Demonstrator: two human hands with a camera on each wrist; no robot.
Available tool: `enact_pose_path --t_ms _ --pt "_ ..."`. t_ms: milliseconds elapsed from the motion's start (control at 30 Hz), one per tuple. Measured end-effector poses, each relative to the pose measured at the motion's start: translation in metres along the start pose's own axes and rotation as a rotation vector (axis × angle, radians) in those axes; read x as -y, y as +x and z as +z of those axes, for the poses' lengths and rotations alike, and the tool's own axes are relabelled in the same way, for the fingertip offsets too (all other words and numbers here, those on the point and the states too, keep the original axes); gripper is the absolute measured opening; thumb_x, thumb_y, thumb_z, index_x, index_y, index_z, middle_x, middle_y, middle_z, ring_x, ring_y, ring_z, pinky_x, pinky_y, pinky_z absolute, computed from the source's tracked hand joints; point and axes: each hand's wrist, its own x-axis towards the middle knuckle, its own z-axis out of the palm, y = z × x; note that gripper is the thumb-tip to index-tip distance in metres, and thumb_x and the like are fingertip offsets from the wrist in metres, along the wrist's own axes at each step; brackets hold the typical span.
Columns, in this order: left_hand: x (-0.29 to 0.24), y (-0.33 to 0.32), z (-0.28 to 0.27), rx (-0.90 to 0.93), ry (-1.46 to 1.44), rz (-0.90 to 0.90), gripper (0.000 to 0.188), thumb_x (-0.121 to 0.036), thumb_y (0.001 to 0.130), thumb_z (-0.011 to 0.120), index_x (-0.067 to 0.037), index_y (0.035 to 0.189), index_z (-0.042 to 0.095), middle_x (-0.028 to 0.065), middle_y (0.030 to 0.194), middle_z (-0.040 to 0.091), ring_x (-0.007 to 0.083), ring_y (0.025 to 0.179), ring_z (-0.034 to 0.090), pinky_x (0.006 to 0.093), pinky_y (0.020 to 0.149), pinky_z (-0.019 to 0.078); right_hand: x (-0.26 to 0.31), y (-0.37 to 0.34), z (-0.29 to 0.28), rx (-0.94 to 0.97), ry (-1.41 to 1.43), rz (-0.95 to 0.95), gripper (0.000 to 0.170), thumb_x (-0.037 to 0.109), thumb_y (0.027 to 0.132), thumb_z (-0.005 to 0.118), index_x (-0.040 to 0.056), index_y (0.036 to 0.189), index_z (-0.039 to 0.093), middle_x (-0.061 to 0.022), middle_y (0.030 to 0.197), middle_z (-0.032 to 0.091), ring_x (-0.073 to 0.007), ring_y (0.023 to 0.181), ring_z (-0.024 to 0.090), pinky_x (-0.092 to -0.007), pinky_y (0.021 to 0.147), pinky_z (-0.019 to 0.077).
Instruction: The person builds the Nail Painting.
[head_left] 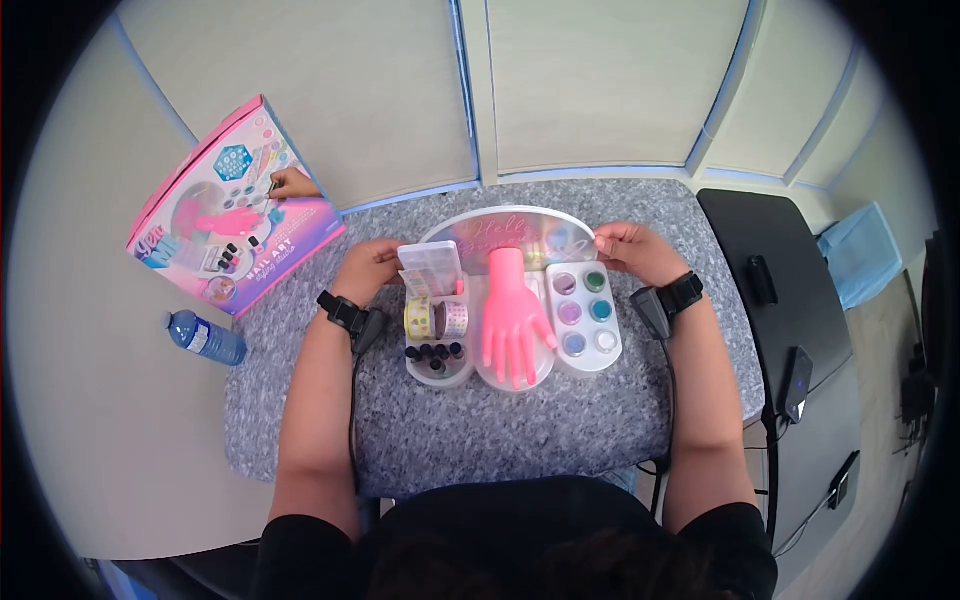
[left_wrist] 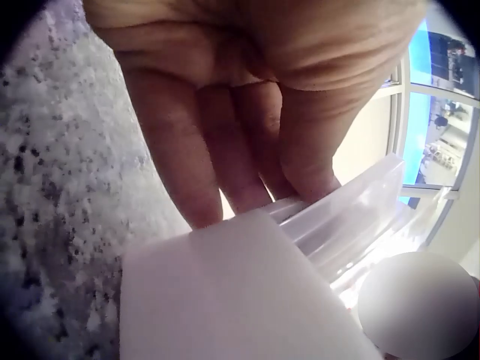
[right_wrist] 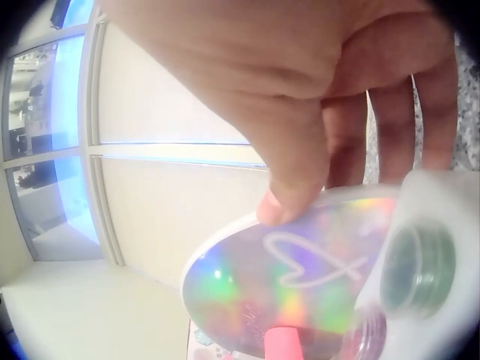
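Observation:
A white nail art station (head_left: 513, 379) stands on the speckled table, a pink model hand (head_left: 512, 315) at its middle. My right hand (head_left: 640, 252) pinches the right edge of its shiny curved back panel (right_wrist: 247, 281), thumb in front and fingers behind. At the station's back left, my left hand (head_left: 366, 270) grips the edge beside an upright clear plastic case (head_left: 431, 269); its fingertips are hidden behind the white side tray (left_wrist: 217, 292). That tray holds tape rolls (head_left: 418, 318) and several black-capped bottles (head_left: 438, 353). Several round glitter pots (head_left: 570, 313) sit in the right tray.
A nail art box (head_left: 235, 215) stands at the back left, with a blue water bottle (head_left: 207, 338) lying near it. On the right is a dark side table (head_left: 735, 235) with small black devices (head_left: 797, 385). Pale panels (head_left: 600, 85) rise behind the table.

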Motion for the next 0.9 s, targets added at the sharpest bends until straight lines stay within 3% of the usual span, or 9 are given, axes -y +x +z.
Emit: enact_pose_path --t_ms 100,267,333,400,467,533,600,767,900 --pt "-0.006 -0.002 0.001 -0.013 -0.024 -0.073 0.025 0.002 0.103 0.066 0.002 0.127 0.073 0.0095 0.116 0.079 0.0184 0.104 0.077 0.0353 0.089 0.0649 -0.003 0.004 -0.004 -0.004 0.002 0.016 0.028 0.034 0.106 0.076 0.0115 0.123 0.077 0.0046 0.109 0.075 -0.0061 0.098 0.067 -0.0261 0.092 0.0557" --pt "0.016 0.003 -0.009 0.03 0.034 -0.012 0.027 -0.002 0.105 0.066 0.0 0.131 0.072 0.0095 0.116 0.079 0.0179 0.103 0.077 0.0338 0.087 0.065 0.015 -0.009 0.013 -0.096 -0.112 0.061 0.028 0.034 0.108 0.073 0.0112 0.125 0.077 0.001 0.119 0.076 -0.0103 0.11 0.07 -0.0311 0.099 0.0568" --pt "0.016 -0.005 -0.011 0.011 0.028 -0.021 0.026 -0.005 0.106 0.067 0.0 0.131 0.072 0.0094 0.114 0.079 0.0178 0.101 0.078 0.033 0.085 0.0647 0.022 -0.019 0.023 -0.21 -0.073 -0.088 0.043 0.046 0.109 0.069 0.0064 0.123 0.078 -0.0036 0.114 0.08 -0.0149 0.103 0.076 -0.0291 0.091 0.06" --pt "0.013 -0.026 -0.007 -0.013 0.014 -0.038 0.026 -0.008 0.106 0.068 -0.001 0.13 0.073 0.0094 0.112 0.08 0.0177 0.099 0.078 0.0323 0.084 0.0644 0.031 -0.031 0.007 -0.226 -0.086 0.046 0.052 0.052 0.109 0.065 0.0026 0.121 0.078 -0.0066 0.109 0.081 -0.0177 0.098 0.078 -0.0309 0.088 0.062" --pt "0.008 -0.061 -0.003 -0.094 -0.12 -0.19 0.039 -0.026 0.111 0.064 0.001 0.138 0.069 0.0145 0.106 0.081 0.0222 0.092 0.08 0.0331 0.081 0.0657 0.034 -0.045 0.002 -0.259 -0.153 0.194 0.073 0.064 0.108 0.058 -0.0061 0.112 0.08 -0.0146 0.096 0.082 -0.0228 0.082 0.08 -0.0341 0.077 0.0658" --pt "-0.007 -0.089 -0.001 -0.139 -0.175 -0.262 0.047 -0.035 0.113 0.062 0.001 0.142 0.067 0.0171 0.103 0.081 0.0244 0.089 0.081 0.0335 0.08 0.0663 0.041 -0.056 0.002 -0.165 -0.195 0.27 0.073 0.063 0.109 0.058 -0.0058 0.108 0.081 -0.0155 0.094 0.082 -0.0228 0.081 0.081 -0.0338 0.077 0.0659" --pt "-0.022 -0.107 0.006 0.05 -0.214 -0.513 0.071 -0.057 0.113 0.052 0.002 0.152 0.059 0.0254 0.106 0.08 0.03 0.091 0.082 0.0353 0.079 0.0673 0.041 -0.06 0.007 -0.071 -0.242 0.347 0.074 0.063 0.109 0.057 -0.0055 0.097 0.083 -0.0177 0.092 0.082 -0.0233 0.077 0.081 -0.0333 0.075 0.0664" --pt "-0.024 -0.11 0.006 0.059 -0.229 -0.434 0.092 -0.075 0.109 0.035 -0.001 0.162 0.049 0.0278 0.109 0.08 0.0339 0.099 0.082 0.0401 0.085 0.0669 0.032 -0.055 0.007 -0.096 -0.198 0.312 0.076 0.061 0.111 0.054 -0.0086 0.103 0.081 -0.0193 0.096 0.082 -0.0252 0.082 0.081 -0.0352 0.081 0.0671" --pt "-0.007 -0.103 0.011 0.022 -0.366 -0.367 0.093 -0.077 0.11 0.029 -0.005 0.168 0.04 0.0277 0.119 0.078 0.0339 0.109 0.079 0.042 0.095 0.0631 0.012 -0.04 0.002 -0.164 -0.035 0.206 0.069 0.055 0.114 0.05 -0.0094 0.123 0.075 -0.0197 0.117 0.08 -0.0261 0.103 0.079 -0.0371 0.095 0.0635"
